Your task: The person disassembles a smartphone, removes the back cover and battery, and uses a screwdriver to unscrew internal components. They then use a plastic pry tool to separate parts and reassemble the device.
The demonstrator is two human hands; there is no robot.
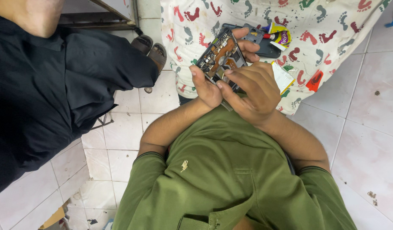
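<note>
— Looking down from the head camera, where does the opened phone (220, 57) sit against the hands?

— Between them, held up over the footprint-patterned cloth (332, 38). Its back is off, so the board and a copper-coloured strip face the camera. The left hand (207, 87) grips it from the lower left edge, thumb lying up along that side. The right hand (256, 87) covers the lower right corner, and its fingers (247, 44) curl round the far edge at the top right.

— So both hands are closed on it?

— Yes, both clamp the phone; neither is spread loose. The right forefinger (232, 72) lies across the lower part of the exposed board, tip touching it.

— How are the arms set?

— Both forearms come up from the olive green shirt (230, 179) and meet at the wrists, elbows out to either side, so the hands sit close together just ahead of the chest. The phone is tilted, top end pointing up and left.

— What lies around it?

— On the cloth, just beyond the right fingers, a dark flat phone part (266, 49) and a small yellow and purple tube (279, 36). Beside the right hand's knuckles rests a white flat battery-like piece (283, 76). To the left stands another person in dark clothing (47, 93), with a sandalled foot (151, 49) on the white tiled floor (367, 140), near the cloth's edge.
</note>
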